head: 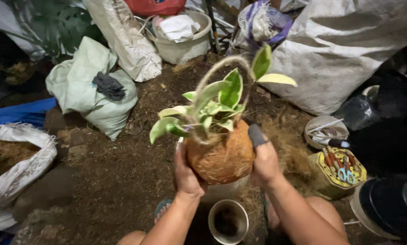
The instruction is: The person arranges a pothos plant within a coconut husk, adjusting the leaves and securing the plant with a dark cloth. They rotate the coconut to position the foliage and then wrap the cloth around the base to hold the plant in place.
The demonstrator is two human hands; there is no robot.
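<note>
In the middle of the head view, a round ball of coconut fibre point(221, 156) is held up off the ground between both hands. The left hand point(186, 174) is cupped against the ball's lower left side, its fingers curled round behind, and the right hand point(263, 159) is pressed to the right side, so the ball is clasped from two sides and kept upright. A dark cover is worn on the right thumb point(257, 134), which points upward beside the ball. A plant with green and cream leaves point(217, 102) is rooted in the top, and a loop of twine point(221, 68) arches over it like a handle; held this way, the leaves are left uncrushed.

Directly below the ball, at the lower centre of the frame, a small metal cup point(228, 221) stands on the soil-covered ground point(112, 177). At the right, a yellow tin point(337, 170) with scissors and small tools is kept within reach, with a white bowl point(325, 131) just above it. In the upper part of the frame, sacks point(92, 88) and a pale bucket point(185, 38) are ranged around the work spot. An open sack of brown fibre point(12, 159) lies at the left edge.
</note>
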